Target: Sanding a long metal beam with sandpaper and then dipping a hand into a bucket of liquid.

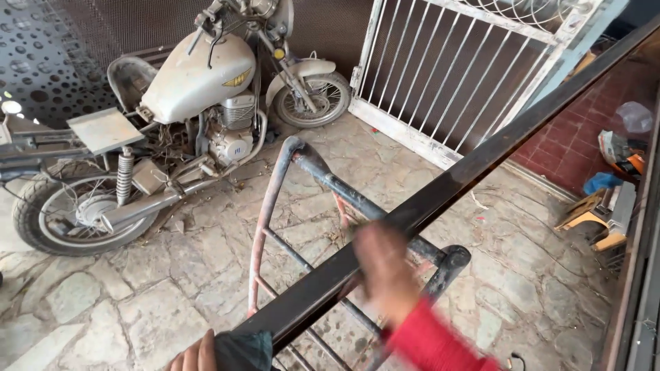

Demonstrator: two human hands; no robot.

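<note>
A long dark square metal bar runs diagonally from the lower left to the upper right. My left hand, at the bottom edge, presses a dark green cloth against the bar's near end. My right hand, in a red sleeve, is blurred by motion and lies over the bar's middle part; whether it grips the bar is unclear. Under the bar stands a worn metal stand of red and grey tubes.
A dusty white motorcycle without a seat stands at the upper left on the stone paving. A white barred gate leans on the back wall. Tools and bags lie at the right on red tiles, beside a dark metal frame.
</note>
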